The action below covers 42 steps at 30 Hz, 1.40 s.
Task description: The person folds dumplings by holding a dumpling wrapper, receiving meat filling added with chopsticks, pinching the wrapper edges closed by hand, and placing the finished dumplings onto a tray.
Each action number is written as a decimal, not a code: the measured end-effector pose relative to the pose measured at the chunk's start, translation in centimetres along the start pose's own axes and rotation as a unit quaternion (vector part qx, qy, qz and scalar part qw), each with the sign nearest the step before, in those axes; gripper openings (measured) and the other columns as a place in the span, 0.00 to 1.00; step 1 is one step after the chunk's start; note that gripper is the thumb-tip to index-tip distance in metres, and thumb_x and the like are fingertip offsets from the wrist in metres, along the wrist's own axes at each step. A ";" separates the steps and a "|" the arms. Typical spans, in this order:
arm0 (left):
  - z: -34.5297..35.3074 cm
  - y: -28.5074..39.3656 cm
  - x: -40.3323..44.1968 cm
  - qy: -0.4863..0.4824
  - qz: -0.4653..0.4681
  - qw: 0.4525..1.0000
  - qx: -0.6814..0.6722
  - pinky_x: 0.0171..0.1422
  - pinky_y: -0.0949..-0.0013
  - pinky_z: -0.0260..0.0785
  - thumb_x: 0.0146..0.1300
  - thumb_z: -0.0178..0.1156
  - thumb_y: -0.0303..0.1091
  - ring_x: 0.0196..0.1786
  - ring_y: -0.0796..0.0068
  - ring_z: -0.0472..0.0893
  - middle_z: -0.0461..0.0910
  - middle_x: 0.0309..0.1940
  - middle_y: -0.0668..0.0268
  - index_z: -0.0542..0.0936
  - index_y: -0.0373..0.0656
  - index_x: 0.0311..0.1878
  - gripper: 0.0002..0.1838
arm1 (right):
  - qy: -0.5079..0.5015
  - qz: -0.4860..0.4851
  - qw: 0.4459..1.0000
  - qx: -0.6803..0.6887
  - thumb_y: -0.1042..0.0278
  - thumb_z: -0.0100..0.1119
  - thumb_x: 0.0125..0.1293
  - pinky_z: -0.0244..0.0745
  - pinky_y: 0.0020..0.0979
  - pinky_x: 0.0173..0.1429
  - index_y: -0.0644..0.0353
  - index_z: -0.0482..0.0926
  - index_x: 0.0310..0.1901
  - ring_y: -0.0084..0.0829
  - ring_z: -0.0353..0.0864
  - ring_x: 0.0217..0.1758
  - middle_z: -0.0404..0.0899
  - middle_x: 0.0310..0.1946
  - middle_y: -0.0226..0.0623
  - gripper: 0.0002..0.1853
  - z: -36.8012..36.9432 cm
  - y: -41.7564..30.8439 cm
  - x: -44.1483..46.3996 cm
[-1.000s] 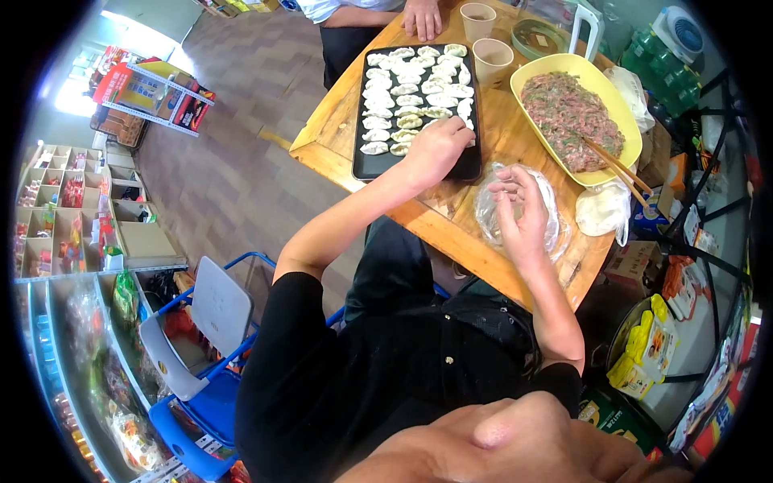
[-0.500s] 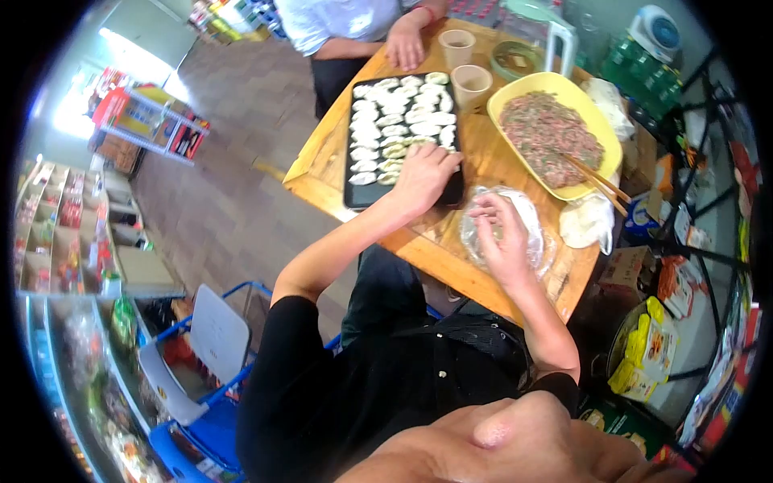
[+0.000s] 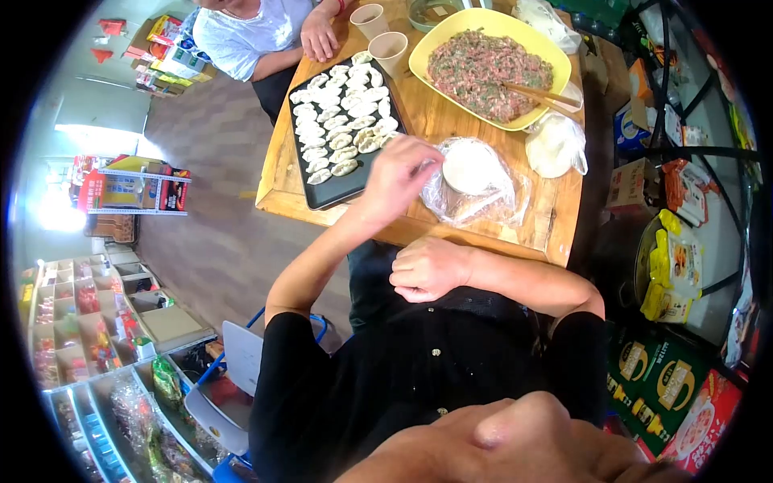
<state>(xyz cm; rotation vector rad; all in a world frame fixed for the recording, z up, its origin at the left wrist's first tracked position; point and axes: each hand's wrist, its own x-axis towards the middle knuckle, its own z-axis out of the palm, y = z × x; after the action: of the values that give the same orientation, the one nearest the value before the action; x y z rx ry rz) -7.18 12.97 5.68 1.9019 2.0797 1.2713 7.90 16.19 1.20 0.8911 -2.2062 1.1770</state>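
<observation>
My left hand [image 3: 401, 175] hovers between the black tray [image 3: 336, 193] and the stack of round white dumpling wrappers [image 3: 470, 167]. Its fingers are loosely bent and a little apart, and I see nothing in them. The wrappers lie in an opened clear plastic bag [image 3: 506, 201] on the table. Rows of folded dumplings [image 3: 332, 113] cover most of the tray. Below the table's front edge, my right hand [image 3: 431, 270] is held close to my body, curled into a fist with nothing showing in it.
On the wooden table [image 3: 499, 237] stand a yellow bowl [image 3: 419, 58] of minced filling with chopsticks [image 3: 538, 97], two paper cups [image 3: 388, 53] and a white plastic bag [image 3: 555, 145]. Another person's hand [image 3: 320, 39] rests at the far edge. A chair [image 3: 241, 354] stands at left.
My left hand has left the dumplings on the tray and moved toward the wrappers. My right hand has drawn back from the wrappers to my body and closed. The view has shifted.
</observation>
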 end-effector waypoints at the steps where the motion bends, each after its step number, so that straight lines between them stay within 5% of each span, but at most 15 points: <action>1: 0.9 0.4 0.0 -0.022 0.033 0.999 0.000 0.49 0.63 0.71 0.53 0.68 0.22 0.42 0.62 0.79 0.83 0.36 0.64 0.83 0.41 0.37 0.08 | -0.010 0.001 1.000 0.011 0.70 0.63 0.53 0.69 0.41 0.29 0.58 0.68 0.22 0.42 0.73 0.24 0.68 0.20 0.37 0.12 0.3 -0.1 -0.1; 3: 1.9 1.2 0.1 -0.074 0.092 0.993 0.021 0.52 0.61 0.71 0.51 0.69 0.25 0.46 0.60 0.78 0.81 0.40 0.64 0.83 0.42 0.38 0.10 | -0.018 -0.001 1.000 0.020 0.71 0.63 0.53 0.69 0.41 0.29 0.58 0.68 0.21 0.42 0.73 0.24 0.69 0.20 0.38 0.12 0.5 -0.2 -0.3; 10: 3.2 1.1 0.0 -0.147 0.051 0.987 0.046 0.56 0.61 0.70 0.49 0.71 0.27 0.51 0.58 0.75 0.77 0.47 0.61 0.83 0.41 0.43 0.16 | 0.000 0.015 1.000 0.014 0.72 0.62 0.53 0.68 0.42 0.28 0.59 0.67 0.21 0.42 0.73 0.23 0.69 0.18 0.37 0.12 0.0 0.0 -0.1; 42: 3.8 1.1 0.3 -0.120 0.075 0.987 0.081 0.54 0.62 0.70 0.49 0.70 0.28 0.48 0.60 0.75 0.77 0.40 0.64 0.82 0.42 0.36 0.10 | -0.007 0.035 0.999 -0.028 0.71 0.62 0.53 0.70 0.43 0.30 0.60 0.73 0.23 0.45 0.76 0.24 0.74 0.20 0.40 0.08 -0.2 0.2 -0.1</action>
<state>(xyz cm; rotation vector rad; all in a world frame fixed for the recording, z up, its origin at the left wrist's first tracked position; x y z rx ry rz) -4.30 15.11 4.00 2.1911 2.0024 0.8641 7.82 16.45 1.08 0.8067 -2.2865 1.1382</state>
